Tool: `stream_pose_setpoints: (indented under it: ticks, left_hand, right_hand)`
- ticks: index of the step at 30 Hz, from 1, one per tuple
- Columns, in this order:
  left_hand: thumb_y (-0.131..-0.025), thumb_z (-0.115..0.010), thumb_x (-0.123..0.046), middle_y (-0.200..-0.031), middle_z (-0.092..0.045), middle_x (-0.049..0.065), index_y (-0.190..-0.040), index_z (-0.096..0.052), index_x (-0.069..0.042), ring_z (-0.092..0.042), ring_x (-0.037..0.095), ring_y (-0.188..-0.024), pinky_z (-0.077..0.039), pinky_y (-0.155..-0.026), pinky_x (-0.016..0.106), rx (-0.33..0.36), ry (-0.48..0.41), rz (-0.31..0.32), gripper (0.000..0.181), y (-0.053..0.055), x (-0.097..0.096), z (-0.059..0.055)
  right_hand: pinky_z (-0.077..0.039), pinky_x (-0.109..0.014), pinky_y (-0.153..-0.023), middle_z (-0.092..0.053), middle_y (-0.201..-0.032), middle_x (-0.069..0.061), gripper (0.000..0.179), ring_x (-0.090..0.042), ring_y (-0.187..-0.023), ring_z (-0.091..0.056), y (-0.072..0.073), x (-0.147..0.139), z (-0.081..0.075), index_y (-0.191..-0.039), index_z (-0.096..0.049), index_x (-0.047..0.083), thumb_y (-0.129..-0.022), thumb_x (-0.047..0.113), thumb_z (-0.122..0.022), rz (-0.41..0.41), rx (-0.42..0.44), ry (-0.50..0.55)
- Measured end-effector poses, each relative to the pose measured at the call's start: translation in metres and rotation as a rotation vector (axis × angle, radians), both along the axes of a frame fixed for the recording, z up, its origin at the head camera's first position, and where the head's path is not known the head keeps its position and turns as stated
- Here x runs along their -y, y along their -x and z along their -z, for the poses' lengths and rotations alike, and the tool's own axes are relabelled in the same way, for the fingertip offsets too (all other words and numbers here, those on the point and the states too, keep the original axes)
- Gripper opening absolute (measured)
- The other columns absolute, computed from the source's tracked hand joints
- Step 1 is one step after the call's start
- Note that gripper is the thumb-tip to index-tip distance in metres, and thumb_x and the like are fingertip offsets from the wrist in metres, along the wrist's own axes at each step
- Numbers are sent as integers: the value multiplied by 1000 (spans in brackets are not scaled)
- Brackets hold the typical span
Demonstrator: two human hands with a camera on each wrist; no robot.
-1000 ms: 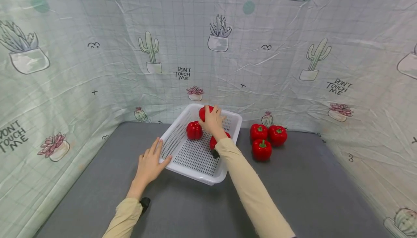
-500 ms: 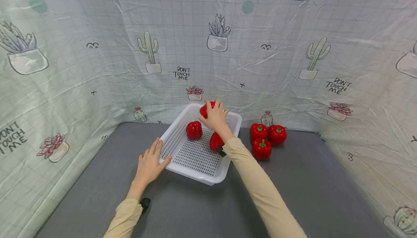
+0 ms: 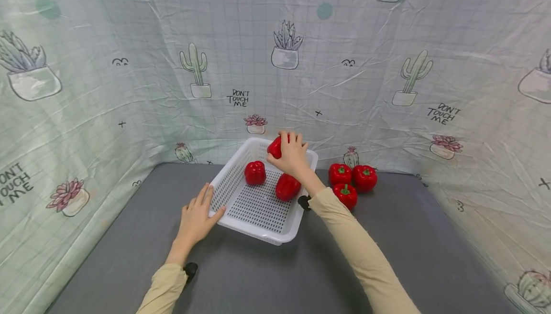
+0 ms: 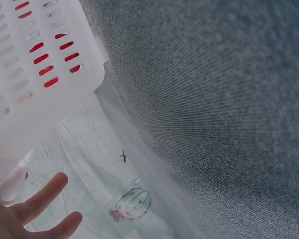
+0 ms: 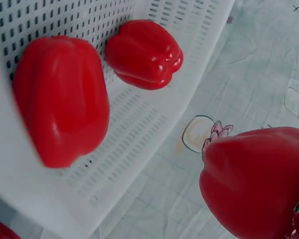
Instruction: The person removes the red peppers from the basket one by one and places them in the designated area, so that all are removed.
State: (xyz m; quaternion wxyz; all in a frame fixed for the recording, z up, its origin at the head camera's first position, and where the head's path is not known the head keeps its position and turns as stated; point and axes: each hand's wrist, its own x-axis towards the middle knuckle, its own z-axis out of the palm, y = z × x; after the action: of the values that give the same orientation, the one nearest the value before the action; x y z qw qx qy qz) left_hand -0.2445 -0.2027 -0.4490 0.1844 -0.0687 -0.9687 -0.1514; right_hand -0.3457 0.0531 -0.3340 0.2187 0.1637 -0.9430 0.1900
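My right hand [image 3: 293, 154] grips a red bell pepper [image 3: 275, 147] over the back of a white perforated basket [image 3: 254, 231]. In the right wrist view this bell pepper [image 5: 256, 179] fills the lower right, its green stem at the frame edge. Two more bell peppers lie in the basket: one toward the left [image 3: 255, 173], the other toward the right [image 3: 287, 187]. My left hand [image 3: 197, 218] rests on the basket's left front corner, fingers spread along the rim. Two of its fingers [image 4: 45, 196] show beside the basket wall [image 4: 45, 109] in the left wrist view.
Three red bell peppers with green stems stand grouped on the grey tabletop right of the basket, the right one [image 3: 364, 178] beside the back left one [image 3: 340, 174] and the front one [image 3: 346, 196]. A cactus-print sheet [image 3: 241, 65] hangs behind and at both sides.
My right hand has moved slightly right with the bell pepper in its grip. The bell pepper at the basket's right is now more exposed. My left hand stays on the rim.
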Motion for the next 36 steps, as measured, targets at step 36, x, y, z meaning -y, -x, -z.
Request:
stream_pose_setpoints:
  ticks: [36]
  left_hand:
    - [-83, -53, -47, -144, -29, 16, -139, -29, -3, -48, 40, -109, -36, -80, 59, 8, -13, -10, 76, -1, -1, 1]
  right_hand:
    - [-48, -48, -75, -46, -114, -14, 71, -31, -105, -43, -80, -140, 15, -121, -45, 8, -65, 37, -77, -85, -150, 59]
